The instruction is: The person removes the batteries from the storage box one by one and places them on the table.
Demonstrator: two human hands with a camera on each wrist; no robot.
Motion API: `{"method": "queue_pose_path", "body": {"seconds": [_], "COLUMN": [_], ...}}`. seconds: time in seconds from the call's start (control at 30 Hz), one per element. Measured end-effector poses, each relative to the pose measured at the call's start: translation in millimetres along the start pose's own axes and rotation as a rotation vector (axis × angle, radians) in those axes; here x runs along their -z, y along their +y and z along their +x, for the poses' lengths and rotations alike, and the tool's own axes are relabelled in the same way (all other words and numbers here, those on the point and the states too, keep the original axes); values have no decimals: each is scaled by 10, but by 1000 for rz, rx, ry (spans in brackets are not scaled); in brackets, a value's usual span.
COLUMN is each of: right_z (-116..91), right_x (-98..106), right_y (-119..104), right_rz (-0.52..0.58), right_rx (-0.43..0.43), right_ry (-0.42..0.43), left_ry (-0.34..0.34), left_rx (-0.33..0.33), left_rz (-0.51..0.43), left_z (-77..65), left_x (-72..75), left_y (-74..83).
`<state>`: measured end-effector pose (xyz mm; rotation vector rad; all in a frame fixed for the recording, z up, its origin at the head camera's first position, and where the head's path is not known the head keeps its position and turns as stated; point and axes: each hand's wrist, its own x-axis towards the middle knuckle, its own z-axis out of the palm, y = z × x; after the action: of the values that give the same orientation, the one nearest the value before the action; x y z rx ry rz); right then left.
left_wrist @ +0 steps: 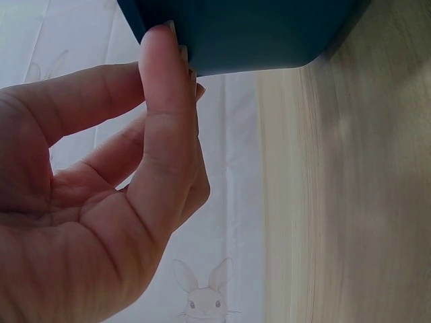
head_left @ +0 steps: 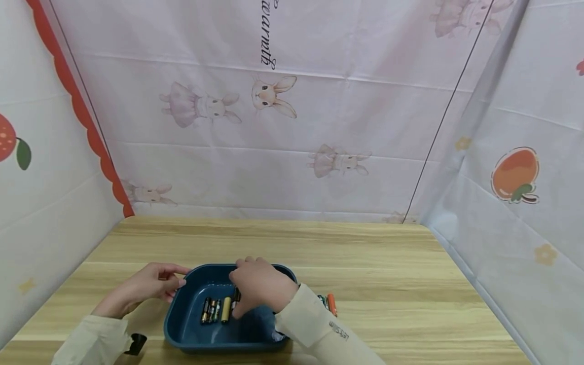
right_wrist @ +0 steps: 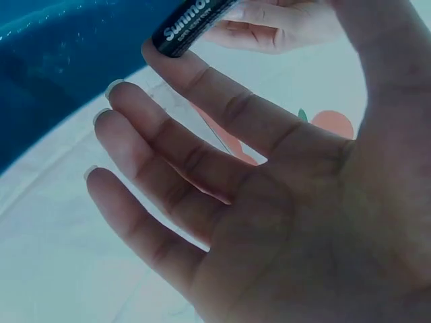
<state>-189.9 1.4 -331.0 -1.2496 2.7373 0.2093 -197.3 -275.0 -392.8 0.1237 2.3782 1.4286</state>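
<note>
A dark blue tub [head_left: 175,324] stands on the wooden table, with several batteries [head_left: 212,310] lined up side by side on its floor and a gold one [head_left: 226,309] at the row's right end. My left hand [head_left: 148,284] holds the tub's left rim; in the left wrist view its fingertips [left_wrist: 161,47] lie against the blue wall. Over the tub, my right hand [head_left: 262,284] pinches a black battery [right_wrist: 188,27] lettered "Sunmol". The thumb's grip is partly hidden, while the other fingers [right_wrist: 148,148] are spread loosely apart.
Right of the tub, partly behind the right sleeve [head_left: 315,319], lie an orange cylinder [head_left: 332,304] and some greenish ones [head_left: 323,300]. White printed cloth [head_left: 274,177] walls the table [head_left: 388,284] at the back and both sides.
</note>
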Motion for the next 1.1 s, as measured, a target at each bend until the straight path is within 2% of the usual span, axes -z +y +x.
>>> {"method": "queue_pose_path", "body": {"seconds": [0.63,1.1], "right_z": [-225,-442], "right_x": [25,-28], "right_y": [198,475], "right_rz": [8,19], "right_rx": [-27,-52], "right_ry": [155,258], "left_ry": [33,33], "left_rx": [40,38], "left_rz": [18,22], "left_z": [30,54], "left_x": [11,25], "left_y": [13,-12]}}
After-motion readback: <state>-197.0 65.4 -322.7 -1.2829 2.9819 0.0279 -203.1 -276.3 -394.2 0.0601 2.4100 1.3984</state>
